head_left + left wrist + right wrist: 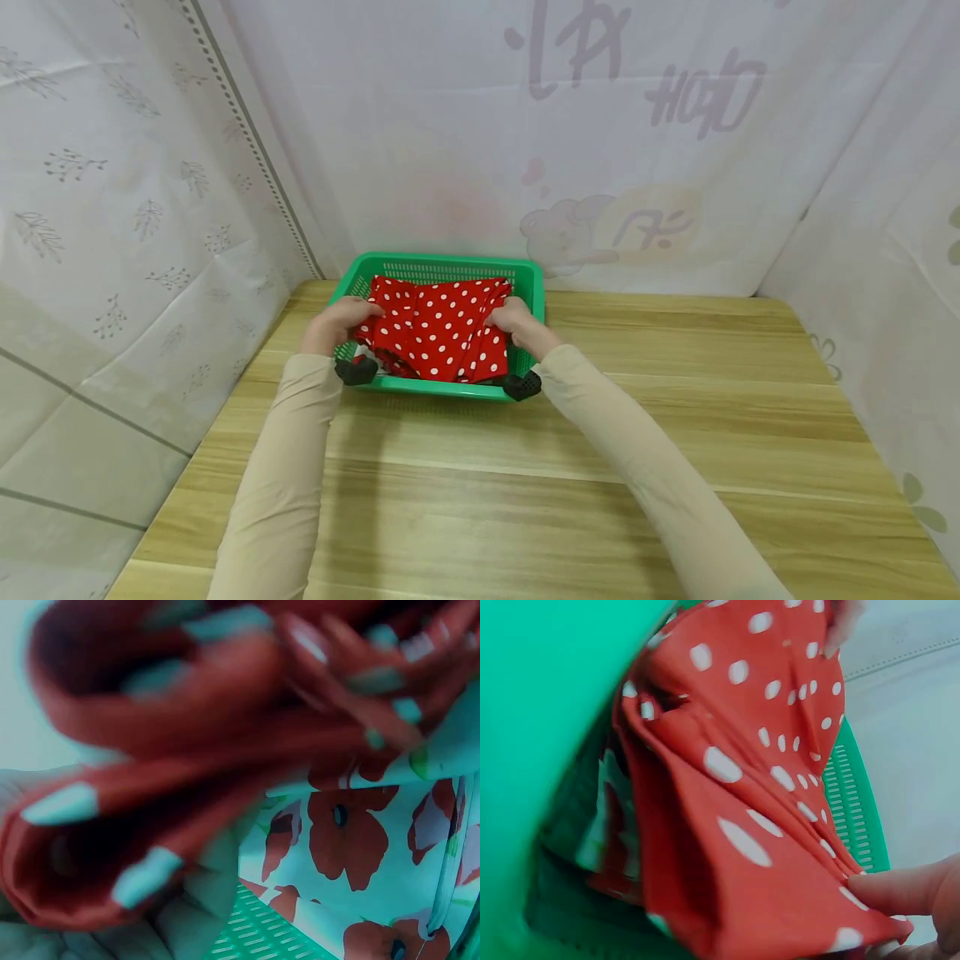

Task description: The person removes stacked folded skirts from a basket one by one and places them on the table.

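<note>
A folded red cloth (442,325) with white polka dots lies over the inside of a green plastic basket (442,388). My left hand (345,319) grips the cloth's left edge; in the left wrist view its fingers (214,889) lie under the blurred folded layers. My right hand (516,321) pinches the cloth's right edge, and the right wrist view shows the thumb (900,891) pressed on top. Beneath the red cloth, a white fabric with red flowers (300,840) sits in the basket. Much of it is hidden.
The basket stands near the back edge of a wooden table (480,508). Behind it hangs a pale printed curtain (420,125), with another patterned curtain (135,208) on the left. Black wrist devices (356,371) hang close to the basket's front rim.
</note>
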Available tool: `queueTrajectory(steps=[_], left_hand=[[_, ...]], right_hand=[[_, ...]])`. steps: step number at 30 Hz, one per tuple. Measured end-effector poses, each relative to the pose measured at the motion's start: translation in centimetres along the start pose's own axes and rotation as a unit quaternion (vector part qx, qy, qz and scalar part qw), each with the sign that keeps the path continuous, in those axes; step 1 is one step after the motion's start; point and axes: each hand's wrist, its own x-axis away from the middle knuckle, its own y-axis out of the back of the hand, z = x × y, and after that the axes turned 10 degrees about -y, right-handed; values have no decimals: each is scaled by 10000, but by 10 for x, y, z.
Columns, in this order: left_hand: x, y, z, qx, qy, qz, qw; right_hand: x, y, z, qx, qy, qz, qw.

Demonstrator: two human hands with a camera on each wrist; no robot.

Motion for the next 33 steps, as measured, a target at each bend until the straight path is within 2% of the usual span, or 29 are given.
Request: queueTrajectory(steps=[4,8,19,26,33], left_hand=[[2,4,-1,581,12,22,9983],[6,8,-6,962,4,23,9954],[18,10,-37,1296,-211,-92,9913],[24,1,-56,1435,-397,-78,9888],[28,-13,-69,1487,-665,26,9866]], right_hand=[[1,1,3,-114,216,-175,9995],[3,5,7,-139,229,-136,9995],[15,25,16,-638,294,16,9975],[35,45,21,-788,619,42,9950],[52,67,21,-956,961,114,9907]])
